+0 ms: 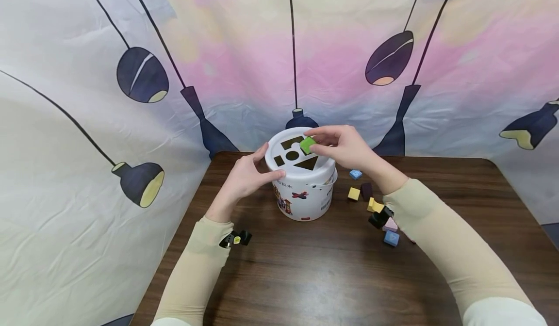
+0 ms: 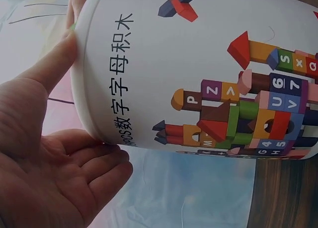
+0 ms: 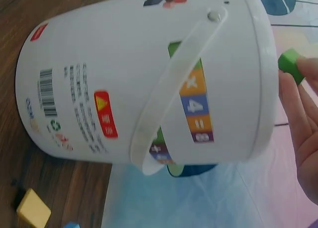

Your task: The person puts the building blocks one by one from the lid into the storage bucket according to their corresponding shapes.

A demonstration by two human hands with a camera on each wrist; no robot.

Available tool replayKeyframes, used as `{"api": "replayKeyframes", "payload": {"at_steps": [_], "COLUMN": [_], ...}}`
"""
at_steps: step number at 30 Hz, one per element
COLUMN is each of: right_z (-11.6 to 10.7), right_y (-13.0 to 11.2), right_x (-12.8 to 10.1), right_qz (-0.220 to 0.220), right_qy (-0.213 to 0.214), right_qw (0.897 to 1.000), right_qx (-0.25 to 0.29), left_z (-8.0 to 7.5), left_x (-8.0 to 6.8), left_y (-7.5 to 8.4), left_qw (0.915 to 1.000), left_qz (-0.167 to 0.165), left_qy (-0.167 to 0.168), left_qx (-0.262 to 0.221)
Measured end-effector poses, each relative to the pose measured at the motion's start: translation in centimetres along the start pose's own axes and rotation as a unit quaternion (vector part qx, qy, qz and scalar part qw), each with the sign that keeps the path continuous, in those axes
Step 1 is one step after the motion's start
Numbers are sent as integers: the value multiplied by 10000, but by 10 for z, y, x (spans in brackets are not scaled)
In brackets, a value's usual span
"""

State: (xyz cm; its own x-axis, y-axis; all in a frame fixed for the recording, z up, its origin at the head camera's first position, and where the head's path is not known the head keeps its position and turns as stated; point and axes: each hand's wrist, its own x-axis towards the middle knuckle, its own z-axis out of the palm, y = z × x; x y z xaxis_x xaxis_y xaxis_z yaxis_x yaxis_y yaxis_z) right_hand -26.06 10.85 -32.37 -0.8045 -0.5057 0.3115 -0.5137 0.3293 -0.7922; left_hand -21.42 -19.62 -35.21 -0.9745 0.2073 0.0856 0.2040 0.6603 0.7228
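A white bucket with printed block pictures stands on the table, topped by a white lid with cut-out holes. Among the holes are a circle, a triangle and a small square. My right hand pinches a green block between thumb and fingers, close over the lid's right part. The block also shows beyond the lid rim in the right wrist view. At the bucket's left side, my left hand rests on the rim, thumb in front and fingers spread. Its lower fingers extend loosely past the bucket.
Right of the bucket lie loose blocks: a yellow block, a dark block, a yellow curved block, blue blocks and a pink one. A white handle hangs on the bucket's side. Behind the brown table hangs a printed cloth.
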Motion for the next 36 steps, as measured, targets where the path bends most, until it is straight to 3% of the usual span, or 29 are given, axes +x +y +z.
{"api": "replayKeyframes", "payload": {"at_steps": [9,20,28,36], "right_z": [11,24,26,25], "right_y": [0,-9,-14,-20], "right_x": [10,26,37,49], "right_qz": [-189,-1395,-1414,-1524], "right_qy": [-144,-422,-680,-948], "right_qw": [9997,9851,9818,9708], "right_qx": [-80,-914,-1072,-1592], "left_z": [2,0,0,1], "left_x": [1,1,1,1], "left_y": [0,1,1,0], "left_qw": [10000,9998,9998,9999], "left_qz": [86,63,102,64], "left_qy": [-19,-37,-22,-30], "left_qx": [47,169,184,144]}}
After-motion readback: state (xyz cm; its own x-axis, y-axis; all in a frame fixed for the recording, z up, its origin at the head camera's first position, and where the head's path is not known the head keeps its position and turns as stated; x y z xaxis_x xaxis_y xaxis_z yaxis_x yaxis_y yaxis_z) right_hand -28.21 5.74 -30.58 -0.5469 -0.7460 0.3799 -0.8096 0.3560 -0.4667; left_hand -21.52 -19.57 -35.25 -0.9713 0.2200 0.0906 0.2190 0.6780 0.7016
